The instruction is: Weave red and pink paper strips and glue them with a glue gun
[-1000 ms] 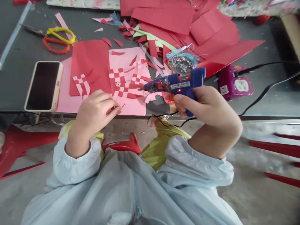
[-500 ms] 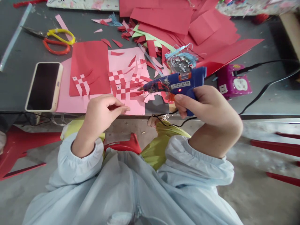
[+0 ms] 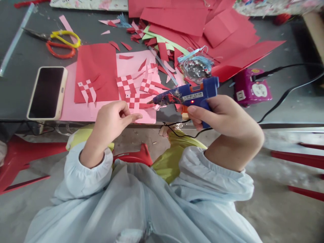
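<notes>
My right hand (image 3: 215,113) grips a blue hot glue gun (image 3: 188,94) with an orange trigger and a lit red light. Its nozzle points left, at the red strips of a red-and-pink woven paper fish (image 3: 133,101); whether it touches them I cannot tell. Thumb and finger of my left hand (image 3: 111,118) are pinched at the near edge of this fish, partly hiding it. Other woven pieces (image 3: 125,82) lie just behind on a pink sheet (image 3: 72,111). Farther left, another woven fish (image 3: 86,88) with a small eye rests on a red sheet (image 3: 97,60).
A phone (image 3: 47,92) and scissors (image 3: 63,44) lie left on the dark table (image 3: 96,30). Red paper (image 3: 174,20) is heaped at the back, with a bag of small beads (image 3: 196,71) before it. At right sits a purple power socket box (image 3: 251,86) with a black cable.
The glue gun has come down towards me and slightly left, its nozzle now lower by the woven fish. My left hand has shifted slightly right, still pinched.
</notes>
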{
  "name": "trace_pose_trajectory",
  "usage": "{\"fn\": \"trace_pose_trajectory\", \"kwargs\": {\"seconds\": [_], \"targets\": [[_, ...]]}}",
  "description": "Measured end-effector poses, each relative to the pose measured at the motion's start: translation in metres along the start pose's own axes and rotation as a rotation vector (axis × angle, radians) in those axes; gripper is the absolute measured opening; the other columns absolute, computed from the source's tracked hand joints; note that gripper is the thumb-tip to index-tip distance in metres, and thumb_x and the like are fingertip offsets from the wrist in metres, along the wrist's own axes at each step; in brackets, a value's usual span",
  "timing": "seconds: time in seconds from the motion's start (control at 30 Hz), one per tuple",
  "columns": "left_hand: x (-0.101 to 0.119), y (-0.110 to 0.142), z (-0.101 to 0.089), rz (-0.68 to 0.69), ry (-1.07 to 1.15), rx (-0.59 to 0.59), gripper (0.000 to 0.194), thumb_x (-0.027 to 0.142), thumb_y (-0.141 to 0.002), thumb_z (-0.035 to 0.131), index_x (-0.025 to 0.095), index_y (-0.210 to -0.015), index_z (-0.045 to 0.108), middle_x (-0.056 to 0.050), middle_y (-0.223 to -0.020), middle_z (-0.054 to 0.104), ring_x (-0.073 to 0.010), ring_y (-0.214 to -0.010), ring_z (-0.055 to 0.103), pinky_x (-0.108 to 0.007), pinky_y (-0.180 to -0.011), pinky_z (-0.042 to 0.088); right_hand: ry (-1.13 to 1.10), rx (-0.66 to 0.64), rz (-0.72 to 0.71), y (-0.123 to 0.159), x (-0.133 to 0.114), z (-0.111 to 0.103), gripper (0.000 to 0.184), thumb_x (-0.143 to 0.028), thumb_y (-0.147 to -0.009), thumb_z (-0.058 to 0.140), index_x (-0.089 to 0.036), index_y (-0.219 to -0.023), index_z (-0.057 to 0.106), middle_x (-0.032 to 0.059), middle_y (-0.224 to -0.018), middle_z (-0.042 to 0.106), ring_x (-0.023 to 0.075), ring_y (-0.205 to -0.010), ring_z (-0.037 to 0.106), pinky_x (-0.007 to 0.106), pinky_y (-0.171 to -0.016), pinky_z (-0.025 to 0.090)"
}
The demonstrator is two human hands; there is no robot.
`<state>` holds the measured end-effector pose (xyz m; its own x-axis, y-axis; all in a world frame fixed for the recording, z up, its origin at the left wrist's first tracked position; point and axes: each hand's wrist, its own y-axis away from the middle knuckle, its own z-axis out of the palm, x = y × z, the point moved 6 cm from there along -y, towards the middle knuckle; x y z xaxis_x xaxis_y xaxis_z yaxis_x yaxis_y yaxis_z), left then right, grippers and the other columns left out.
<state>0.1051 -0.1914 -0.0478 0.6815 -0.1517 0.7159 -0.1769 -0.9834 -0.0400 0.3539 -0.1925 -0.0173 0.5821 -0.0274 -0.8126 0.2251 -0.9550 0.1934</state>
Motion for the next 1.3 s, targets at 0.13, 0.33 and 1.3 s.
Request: {"fn": "trace_pose_trajectory", "kwargs": {"seconds": [0.13,0.33,1.3], "targets": [[0.001,-0.001,0.000,0.014,0.016,-0.010,0.058,0.067,-0.086,0.068,0.023,-0.058,0.044,0.004,-0.052,0.049,-0.0119,-0.051,0.042,-0.029,-0.052,0.033,0.001,0.001,0.022,0.001,0.002,0.000,0.029,-0.046,-0.074,0.058,-0.025,-0.057,0.049,-0.0016,-0.042,0.051,0.0105,-0.038,0.047,0.025,-0.038,0.040],[0.010,-0.001,0.003,0.057,0.015,-0.007,0.060,0.073,-0.090,0.058,0.022,-0.060,0.045,0.003,-0.052,0.050,-0.0128,-0.053,0.045,-0.029,-0.053,0.034,-0.017,0.003,0.017,0.003,0.005,-0.001,0.027,-0.046,-0.075,0.059,-0.024,-0.062,0.053,-0.0018,-0.043,0.052,0.0123,-0.038,0.050,0.025,-0.037,0.039],[0.032,0.015,0.010,0.678,-0.303,0.091,0.022,0.020,-0.100,0.059,0.019,-0.082,0.072,-0.004,-0.087,0.075,-0.0186,-0.082,0.068,-0.034,-0.078,0.057,-0.054,0.064,0.029,0.009,0.010,-0.006,0.027,-0.042,-0.076,0.061,-0.023,-0.060,0.053,-0.0016,-0.045,0.053,0.0106,-0.039,0.051,0.023,-0.038,0.039]]}}
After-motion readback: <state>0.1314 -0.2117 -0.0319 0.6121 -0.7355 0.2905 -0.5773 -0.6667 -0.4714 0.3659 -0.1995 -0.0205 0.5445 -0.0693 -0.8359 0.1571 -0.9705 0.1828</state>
